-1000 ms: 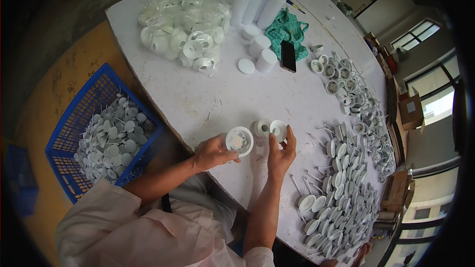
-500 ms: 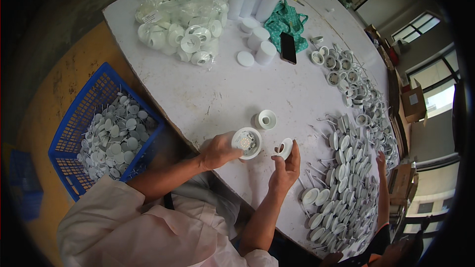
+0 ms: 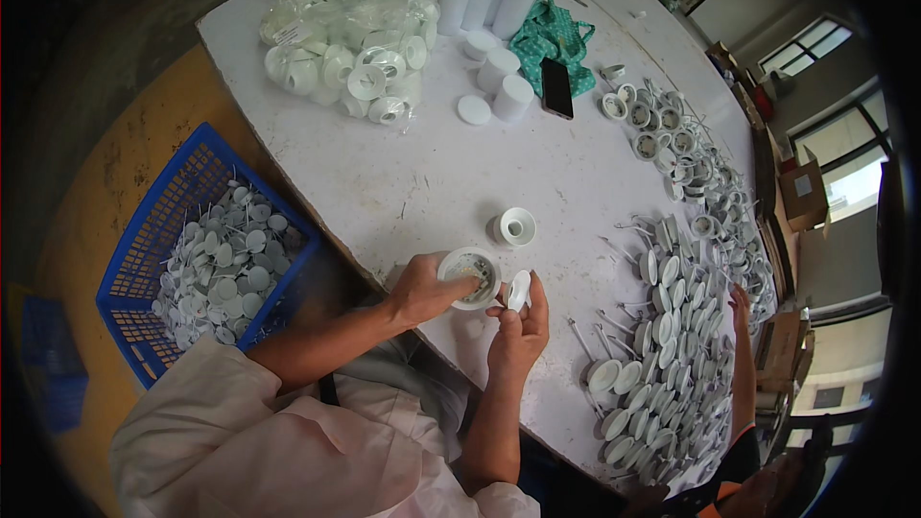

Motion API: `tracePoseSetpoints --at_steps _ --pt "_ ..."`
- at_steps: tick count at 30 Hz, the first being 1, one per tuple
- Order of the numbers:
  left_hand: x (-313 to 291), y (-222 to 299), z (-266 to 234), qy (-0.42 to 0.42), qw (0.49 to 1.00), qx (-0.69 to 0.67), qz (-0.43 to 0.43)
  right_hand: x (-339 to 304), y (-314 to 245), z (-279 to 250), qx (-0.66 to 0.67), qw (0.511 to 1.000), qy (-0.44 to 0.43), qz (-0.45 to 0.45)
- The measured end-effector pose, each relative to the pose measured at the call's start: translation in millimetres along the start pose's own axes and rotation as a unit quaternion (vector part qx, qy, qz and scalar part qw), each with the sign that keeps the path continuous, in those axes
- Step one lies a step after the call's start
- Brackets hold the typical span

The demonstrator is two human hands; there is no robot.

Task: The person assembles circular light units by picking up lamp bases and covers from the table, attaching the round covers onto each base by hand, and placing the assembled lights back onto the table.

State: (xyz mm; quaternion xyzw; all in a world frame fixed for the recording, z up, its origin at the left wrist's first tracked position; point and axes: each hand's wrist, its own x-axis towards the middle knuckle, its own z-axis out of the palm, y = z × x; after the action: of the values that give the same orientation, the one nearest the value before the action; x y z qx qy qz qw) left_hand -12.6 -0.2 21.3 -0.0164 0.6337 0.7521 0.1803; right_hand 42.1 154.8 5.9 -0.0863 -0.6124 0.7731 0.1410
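Note:
My left hand (image 3: 422,294) grips a round white lamp housing (image 3: 468,266) above the table, thumb reaching into its open face. Inside that housing sits a light board with small dots, partly covered by the thumb. Pinched in the fingers of my right hand (image 3: 518,338) is a white ring-shaped cover (image 3: 519,292), turned nearly edge-on close to the housing. Whether the two pieces touch, I cannot tell. Just beyond them, a white cup-shaped piece with a hole in its middle (image 3: 515,227) rests on the table.
Finished-looking white discs with wires (image 3: 662,336) crowd the table's right side, where a co-worker's hand (image 3: 739,307) reaches in. A clear bag of white cups (image 3: 355,58), stacked white discs (image 3: 513,96), a phone (image 3: 556,88) and green cloth (image 3: 552,34) lie farther off. A blue basket (image 3: 144,221) stands left.
My right hand has moved left with the ring-shaped cover, closer to the housing, and the cover has turned. My left thumb now reaches inside the housing.

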Motion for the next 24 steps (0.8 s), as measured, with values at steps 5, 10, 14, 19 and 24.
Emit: tracePoseSetpoints --at_steps 5,10,14,19,24 --pt "-2.9 2.0 0.2 0.005 1.000 0.014 -0.008 -6.0 -8.5 4.4 -0.012 1.000 0.017 0.008" --pt "-2.6 1.9 0.2 0.004 0.999 0.031 -0.008 -9.6 -9.8 4.8 -0.021 1.000 0.021 0.003" --pt "-0.8 -7.5 -2.0 0.013 0.998 0.052 0.021 -12.6 -6.2 2.5 -0.023 1.000 0.013 -0.001" --pt "-3.5 -0.3 -0.4 -0.002 0.998 0.059 0.026 -11.2 -10.2 -1.3 -0.024 0.999 0.014 0.017" --pt "-0.5 -9.5 -3.0 -0.077 0.997 0.005 -0.025 -8.5 -10.4 -3.0 -0.167 0.983 0.002 -0.082"
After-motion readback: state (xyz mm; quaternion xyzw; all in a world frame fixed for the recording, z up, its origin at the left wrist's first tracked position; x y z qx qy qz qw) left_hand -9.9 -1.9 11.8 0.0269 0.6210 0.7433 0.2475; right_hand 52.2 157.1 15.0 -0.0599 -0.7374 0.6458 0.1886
